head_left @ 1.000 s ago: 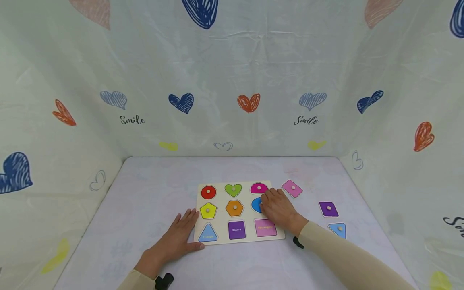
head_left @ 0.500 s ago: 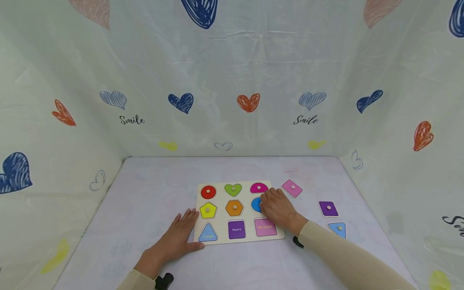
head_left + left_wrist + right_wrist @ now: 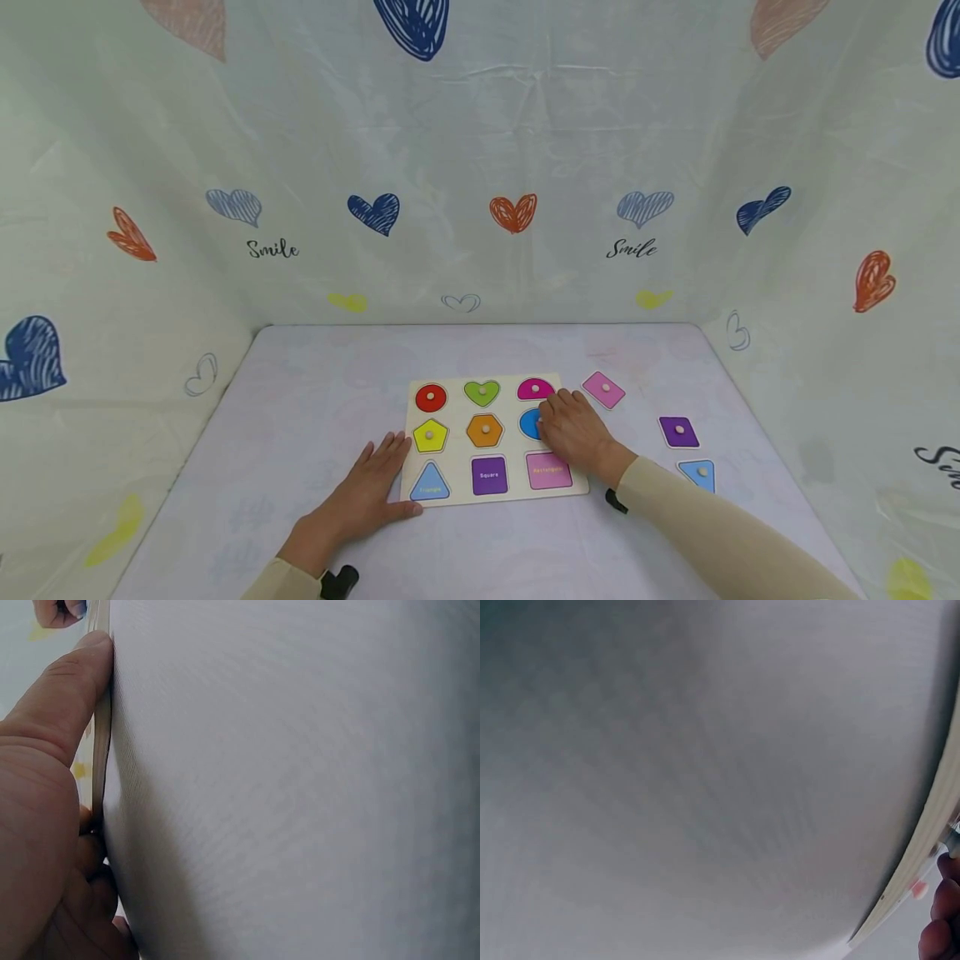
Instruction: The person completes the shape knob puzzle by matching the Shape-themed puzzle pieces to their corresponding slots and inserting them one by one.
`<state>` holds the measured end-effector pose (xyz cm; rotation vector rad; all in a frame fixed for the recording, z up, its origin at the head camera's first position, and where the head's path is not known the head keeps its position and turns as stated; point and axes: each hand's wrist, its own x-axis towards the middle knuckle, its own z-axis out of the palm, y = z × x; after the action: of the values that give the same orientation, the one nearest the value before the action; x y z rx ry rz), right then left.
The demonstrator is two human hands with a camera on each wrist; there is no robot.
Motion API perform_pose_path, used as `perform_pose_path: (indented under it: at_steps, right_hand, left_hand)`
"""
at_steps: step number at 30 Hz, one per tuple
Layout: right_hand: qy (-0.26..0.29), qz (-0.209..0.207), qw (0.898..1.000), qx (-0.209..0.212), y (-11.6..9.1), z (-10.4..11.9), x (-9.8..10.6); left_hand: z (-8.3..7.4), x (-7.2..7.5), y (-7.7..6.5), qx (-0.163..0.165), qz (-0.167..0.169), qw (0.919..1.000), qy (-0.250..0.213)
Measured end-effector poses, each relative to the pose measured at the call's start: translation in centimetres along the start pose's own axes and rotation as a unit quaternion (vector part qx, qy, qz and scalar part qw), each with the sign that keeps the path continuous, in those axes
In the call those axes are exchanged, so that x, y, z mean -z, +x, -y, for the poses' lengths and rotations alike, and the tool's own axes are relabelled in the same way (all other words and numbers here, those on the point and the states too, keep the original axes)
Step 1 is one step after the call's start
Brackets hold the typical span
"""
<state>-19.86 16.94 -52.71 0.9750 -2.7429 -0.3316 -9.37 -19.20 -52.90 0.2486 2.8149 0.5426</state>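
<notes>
A wooden shape puzzle board (image 3: 461, 483) lies flat in the head view. At its left edge rests my left hand (image 3: 360, 490), fingers outstretched and thumb at the front corner; in the left wrist view the thumb (image 3: 64, 697) lies along the board's side. My right hand (image 3: 581, 432) is over the board's right side, its curled fingers pinching the blue rounded piece (image 3: 529, 424), whose right part they cover. Red circle (image 3: 431, 397), green heart (image 3: 482, 392), magenta semicircle (image 3: 535, 388), yellow pentagon (image 3: 431, 435) and orange hexagon (image 3: 485, 430) pieces sit in their recesses.
The front row shows printed triangle (image 3: 430, 482), square (image 3: 490, 476) and rectangle (image 3: 549, 471) recesses. Right of the board lie a pink rectangle piece (image 3: 603, 390), a purple square piece (image 3: 679, 432) and a blue triangle piece (image 3: 699, 476). A heart-print curtain (image 3: 465, 150) surrounds the table.
</notes>
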Motion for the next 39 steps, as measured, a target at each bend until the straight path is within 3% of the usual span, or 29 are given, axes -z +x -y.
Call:
perform_pose_path:
  at_steps: [11,19,23,31,39]
  right_hand:
    - [0.014,-0.037,0.999,0.000,-0.8,-0.8,-0.1]
    - [0.001,-0.092,0.996,0.012,-2.0,-2.3,-0.1]
    - [0.016,-0.098,0.995,-0.003,-2.9,-3.1,0.1]
    - [0.037,-0.078,0.995,-0.048,-6.4,-5.2,0.5]
    - [0.032,-0.126,0.991,-0.031,-11.5,-7.9,0.0]
  left_hand:
    - [-0.2,0.0,0.0,0.005,-0.001,1.0000,-0.001]
    - [-0.2,0.1,-0.1,0.001,-0.005,1.0000,-0.004]
    - [-0.2,0.2,-0.2,0.001,-0.005,1.0000,-0.005]
    - [-0.3,0.2,-0.2,0.002,-0.003,1.0000,-0.004]
    - [-0.2,0.0,-0.2,0.003,-0.003,1.0000,-0.001]
